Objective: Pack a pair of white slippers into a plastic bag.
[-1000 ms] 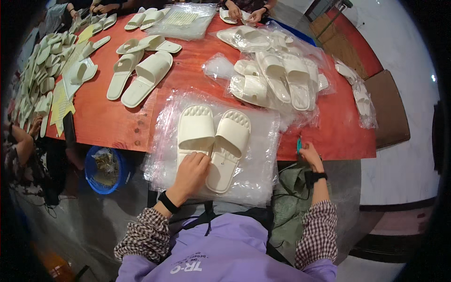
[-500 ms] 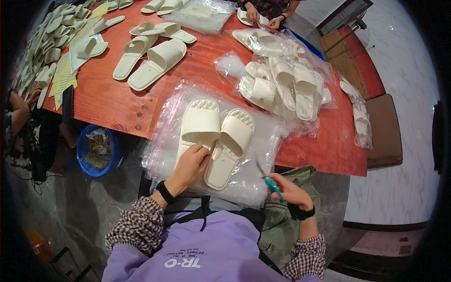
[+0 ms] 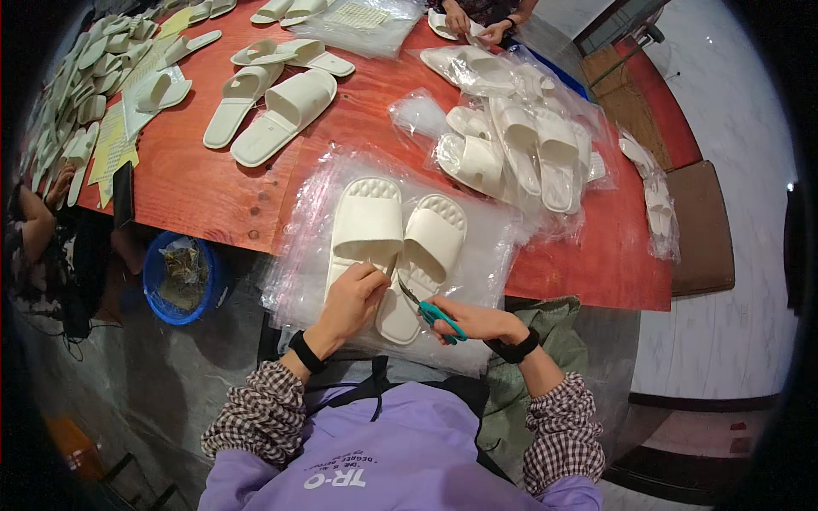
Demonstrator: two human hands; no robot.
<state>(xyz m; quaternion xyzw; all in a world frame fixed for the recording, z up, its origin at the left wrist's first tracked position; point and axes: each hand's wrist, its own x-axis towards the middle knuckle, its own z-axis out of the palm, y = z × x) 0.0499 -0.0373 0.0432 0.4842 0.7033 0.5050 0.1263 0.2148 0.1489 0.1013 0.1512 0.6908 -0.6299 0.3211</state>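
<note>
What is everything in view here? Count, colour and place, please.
Table: one, red, centre
Front bags: stack, clear, table's near edge
Front slippers: two, cream, on front bags
Scissors: one pair, teal, over front slippers
Loose slippers: several, cream, table's upper left
Slipper heap: many, cream, far left
Bagged slippers: several, cream, table's right half
Rear bags: stack, clear, top centre
Papers: several, yellow, left
Bin: one, blue, left
Sack: one, green, below table
Co-worker hands: several, top and left
Left hand: one, black wristband, at front slippers
Right hand: one, black wristband, on scissors
</note>
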